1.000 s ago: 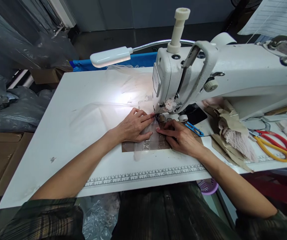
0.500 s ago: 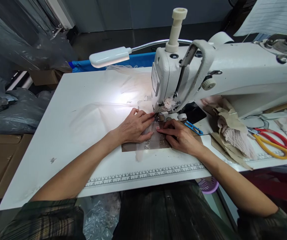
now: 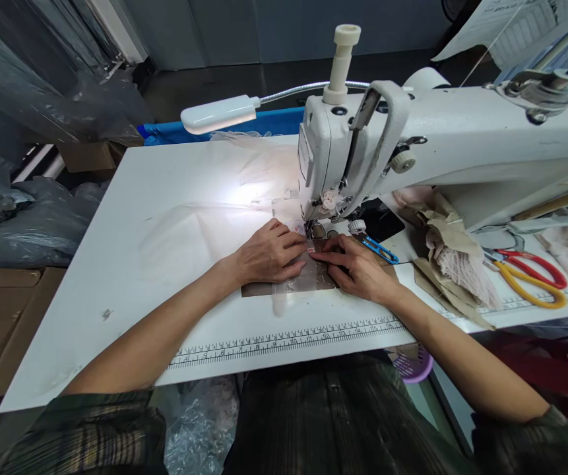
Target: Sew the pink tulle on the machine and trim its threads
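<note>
While spread flat on the table [image 3: 86, 290], judged very light, soft and limp from its see-through look: sheer pale fabric [image 3: 204, 231], reaching from near the far edge to the hands, with a narrow end [image 3: 280, 301] pointing at the front edge. Probably slippery on the smooth top, easily snagged or puckered. Best pressed flat with several fingertips or taken lightly by the border; not to be tugged.

Left hand [image 3: 276, 254] laid palm down on the fabric, fingers extended, without visible pinch. Right hand [image 3: 350, 264] with fingers bent, tips at the fabric's right border; cannot tell whether pinching or merely pressing. Beneath, brown sheet [image 3: 258, 289], set back from the front edge.

Just beyond the fingertips, white sewing machine [image 3: 330, 138], without legible brand; label [image 3: 305, 155] on the end face unreadable. Beside the right hand, blue snips [image 3: 380, 251]; farther toward the right edge, crumpled tan material [image 3: 449, 224] and scissors [image 3: 505, 272] with red and yellow handles. Along the front edge, printed ruler scale [image 3: 288, 342], readable at 10 and 12. Above the far edge, white lamp [image 3: 219, 114], unmarked as far as visible. Beyond, upper right, paper sheet [image 3: 516, 33], writing too small to read.
</note>
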`<state>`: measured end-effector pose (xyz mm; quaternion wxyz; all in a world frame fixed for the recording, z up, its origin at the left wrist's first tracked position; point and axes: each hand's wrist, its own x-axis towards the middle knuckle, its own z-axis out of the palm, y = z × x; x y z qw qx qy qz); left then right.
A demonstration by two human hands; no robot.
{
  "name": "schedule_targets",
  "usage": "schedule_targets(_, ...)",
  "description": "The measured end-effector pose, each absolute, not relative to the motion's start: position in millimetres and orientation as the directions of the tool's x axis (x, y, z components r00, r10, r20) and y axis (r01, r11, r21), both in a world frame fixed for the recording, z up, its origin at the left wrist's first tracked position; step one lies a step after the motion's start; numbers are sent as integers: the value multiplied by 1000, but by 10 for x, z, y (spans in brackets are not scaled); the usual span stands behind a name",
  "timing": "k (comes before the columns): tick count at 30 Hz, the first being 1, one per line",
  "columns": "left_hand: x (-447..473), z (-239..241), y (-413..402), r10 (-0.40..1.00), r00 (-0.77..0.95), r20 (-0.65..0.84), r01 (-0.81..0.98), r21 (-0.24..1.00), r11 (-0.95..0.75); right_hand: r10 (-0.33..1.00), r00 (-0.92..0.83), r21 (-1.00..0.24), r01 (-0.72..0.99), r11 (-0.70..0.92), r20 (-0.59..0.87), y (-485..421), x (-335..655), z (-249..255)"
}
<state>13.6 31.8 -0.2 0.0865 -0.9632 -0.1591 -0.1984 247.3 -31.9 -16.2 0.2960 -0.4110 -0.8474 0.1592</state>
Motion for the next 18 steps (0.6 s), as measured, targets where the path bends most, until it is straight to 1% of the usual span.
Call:
schedule_targets(3,140,26,291,295,870,394,354,-84,-932,786,-495,-492,613,618,371,-328,2476,-176)
schedule_targets(10,141,88,264,335,882,330,382,-84,-920,784,-507,-429,657,621,359,-348,2477,-175)
schedule_targets(14,147,92,273,359,885,297,405,-111,-908,786,-513,-401,676,618,345,-352,2469,-183)
schedule_targets(18,164,64,277,378,872,310,438,-152,-886,801,-496,-376,709,596,335,-346,2454,-207)
